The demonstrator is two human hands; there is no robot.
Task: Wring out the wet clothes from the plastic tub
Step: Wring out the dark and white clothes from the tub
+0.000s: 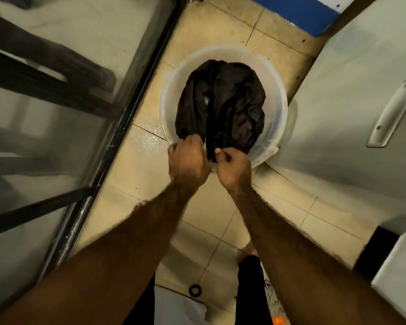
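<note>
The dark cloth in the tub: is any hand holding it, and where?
Both hands hold it: the left hand and the right hand each grip the dark cloth at its near edge, by the near rim of the plastic tub.

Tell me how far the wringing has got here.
Nothing looks wrung yet: the dark garment lies bunched in the plastic tub. In hand: the left hand and right hand grip its near edge by the rim. Still to do: lifting it out and twisting the water out.

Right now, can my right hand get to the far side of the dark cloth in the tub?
Probably yes: the tub is open on top, nothing covers the dark cloth, though the right hand pinches its near edge.
</note>
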